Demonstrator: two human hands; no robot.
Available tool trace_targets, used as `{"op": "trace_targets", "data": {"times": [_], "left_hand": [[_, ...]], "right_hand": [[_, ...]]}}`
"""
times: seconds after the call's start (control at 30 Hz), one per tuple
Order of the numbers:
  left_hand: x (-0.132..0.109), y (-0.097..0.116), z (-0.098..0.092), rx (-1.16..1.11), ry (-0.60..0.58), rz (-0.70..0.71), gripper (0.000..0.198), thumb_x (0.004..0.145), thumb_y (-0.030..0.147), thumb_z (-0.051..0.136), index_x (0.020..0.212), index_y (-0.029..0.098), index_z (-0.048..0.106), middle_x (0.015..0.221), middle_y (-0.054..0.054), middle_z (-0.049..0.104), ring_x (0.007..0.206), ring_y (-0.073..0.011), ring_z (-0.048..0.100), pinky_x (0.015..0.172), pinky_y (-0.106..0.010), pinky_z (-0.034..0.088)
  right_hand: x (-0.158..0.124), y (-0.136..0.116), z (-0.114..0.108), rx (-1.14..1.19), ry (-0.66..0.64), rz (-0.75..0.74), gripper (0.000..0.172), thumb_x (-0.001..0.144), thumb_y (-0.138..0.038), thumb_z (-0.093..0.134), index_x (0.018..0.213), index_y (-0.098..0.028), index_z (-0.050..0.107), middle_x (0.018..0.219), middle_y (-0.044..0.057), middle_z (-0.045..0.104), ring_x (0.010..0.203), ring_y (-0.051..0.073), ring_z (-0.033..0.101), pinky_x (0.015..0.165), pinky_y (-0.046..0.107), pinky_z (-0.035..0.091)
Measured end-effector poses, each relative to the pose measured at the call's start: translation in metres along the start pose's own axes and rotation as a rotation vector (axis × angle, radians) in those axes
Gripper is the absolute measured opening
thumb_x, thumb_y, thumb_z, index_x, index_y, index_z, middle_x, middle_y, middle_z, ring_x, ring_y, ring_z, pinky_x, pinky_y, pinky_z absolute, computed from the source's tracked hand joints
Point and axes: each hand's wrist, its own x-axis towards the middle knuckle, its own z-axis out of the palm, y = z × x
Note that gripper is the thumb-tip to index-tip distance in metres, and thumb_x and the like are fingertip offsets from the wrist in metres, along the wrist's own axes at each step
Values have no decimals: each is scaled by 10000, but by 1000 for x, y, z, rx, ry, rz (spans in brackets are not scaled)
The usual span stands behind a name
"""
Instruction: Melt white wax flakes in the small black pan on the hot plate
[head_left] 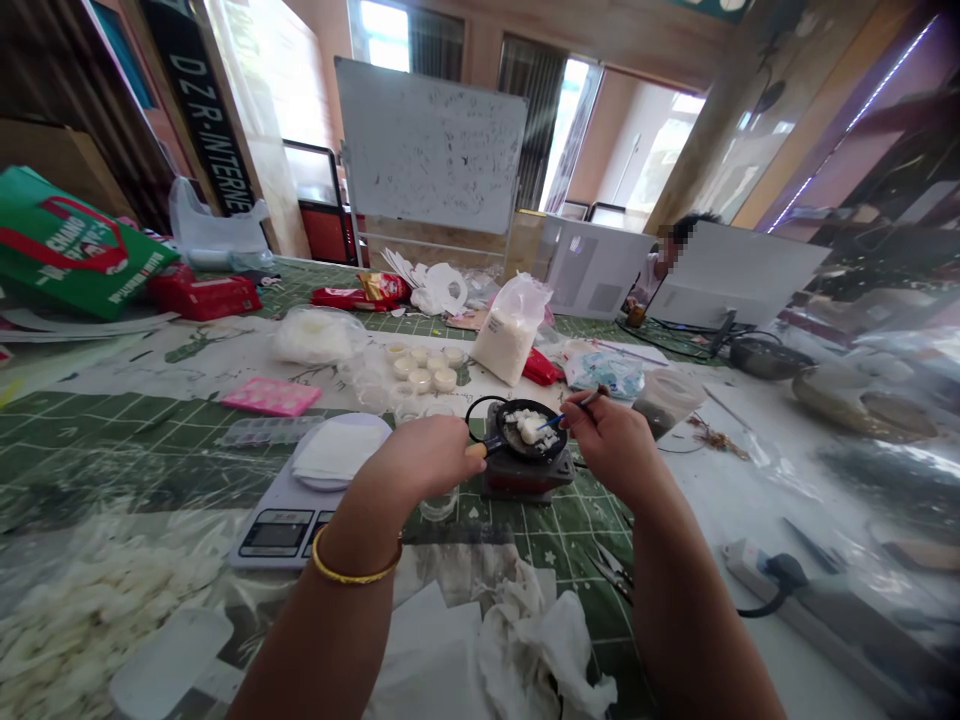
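While left hand [442, 450] holds the black pan [540, 457], right hand [613, 440] has a blue stick [553, 422] in its white chunks [529, 427].
Left fingers clamped on handle [475, 452], right fingers pinched on stick; pan is over a boxy heater [527, 482], right of kitchen scale [271, 535].

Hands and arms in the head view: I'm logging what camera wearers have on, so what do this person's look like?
The left hand and right hand are bare, without gloves, and no sleeves show. A thin, round, gold-coloured bangle circles the left wrist; nothing worn shows on the right one.
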Motion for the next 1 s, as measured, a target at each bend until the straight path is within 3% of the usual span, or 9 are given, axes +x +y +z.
{"op": "trace_targets", "data": {"times": [0.47, 1.0], "left_hand": [[1, 2, 1, 19, 7, 35, 415, 756, 455, 319, 646, 166, 597, 654, -79, 605, 517, -166, 504, 446, -265, 282], [2, 0, 2, 37, 10, 19, 439, 781, 453, 293, 711, 169, 620, 744, -102, 636, 583, -197, 550, 504, -281, 357]], "right_hand": [[-2, -6, 0, 70, -37, -3, 220, 819, -339, 422, 774, -192, 579, 707, 11, 652, 660, 141, 591, 619, 234, 400], [3, 1, 1, 16, 8, 49, 236, 814, -345, 417, 773, -188, 588, 692, 23, 659, 657, 158, 597, 609, 249, 395]]}}
